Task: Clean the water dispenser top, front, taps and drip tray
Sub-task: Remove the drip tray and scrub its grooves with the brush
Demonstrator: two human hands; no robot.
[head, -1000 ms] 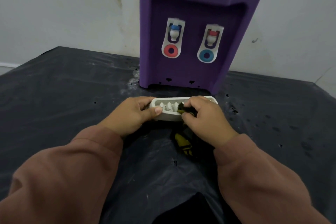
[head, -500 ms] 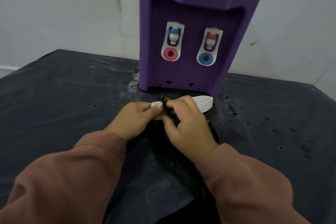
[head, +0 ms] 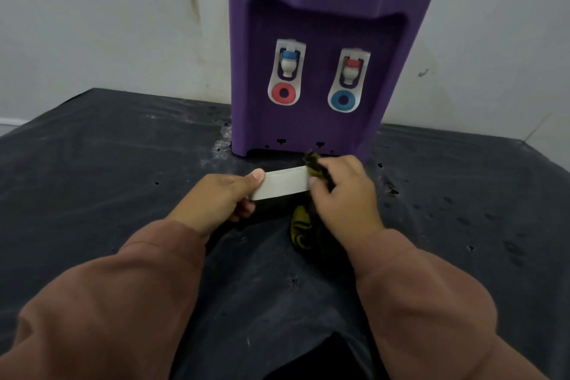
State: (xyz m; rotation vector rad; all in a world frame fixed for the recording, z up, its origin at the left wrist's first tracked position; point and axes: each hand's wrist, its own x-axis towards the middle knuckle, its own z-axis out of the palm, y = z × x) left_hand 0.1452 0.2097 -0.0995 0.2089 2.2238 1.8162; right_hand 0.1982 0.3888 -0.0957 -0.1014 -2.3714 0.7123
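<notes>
I hold the white drip tray [head: 285, 183] between my two hands, lifted just in front of the foot of the dispenser [head: 320, 49]. My left hand [head: 216, 199] clamps its left end, thumb on top and fingers curled underneath. My right hand [head: 345, 194] is closed on a dark cloth [head: 303, 225] with yellow marks, pressing it against the tray's right end; part of the cloth sticks up above my knuckles and the rest hangs below the tray.

The dispenser is purple and stands upright on a black sheet [head: 108, 170] that covers the surface, creased and flecked with pale smears and small dark spots. Behind it is a pale wall [head: 108, 18] with a brownish streak running down it.

I count one dispenser, one tray, one cloth and two taps: the left tap [head: 288, 60] blue-capped over a red ring, the right tap [head: 351, 66] red-capped over a blue ring. Both my sleeves are brown.
</notes>
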